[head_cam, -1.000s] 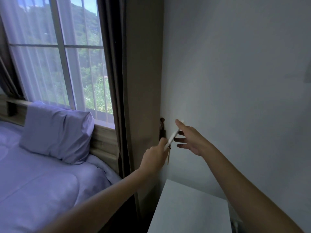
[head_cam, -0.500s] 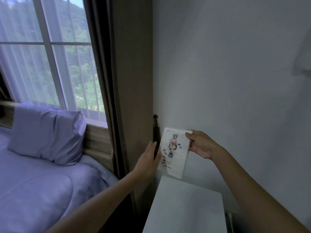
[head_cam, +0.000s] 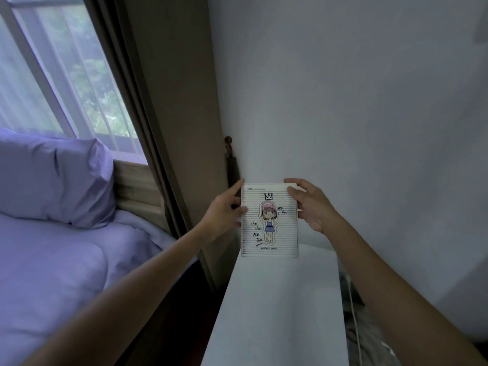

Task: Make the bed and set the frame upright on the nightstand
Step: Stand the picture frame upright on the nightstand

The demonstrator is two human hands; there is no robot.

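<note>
Head camera view, looking down at two bare hands holding one picture frame upright above one white nightstand. The frame faces the camera and shows a lined page with a cartoon girl under a crown. Its bottom edge meets the nightstand's top at the far left corner, close to the white wall behind it.

The left hand pinches the frame's left edge, thumb on the front and index finger straight up to the top left corner. The right hand grips the top right corner, fingers curled over the top edge.

In front of the frame, the nightstand's top stretches toward the camera. Past its right edge is a narrow gap to the wall, where one white cable hangs. Its left edge sits just beside one brown curtain, with a dark gap between it and the bed.

On the bed, one lilac pillow leans against a wooden headboard under one window.
</note>
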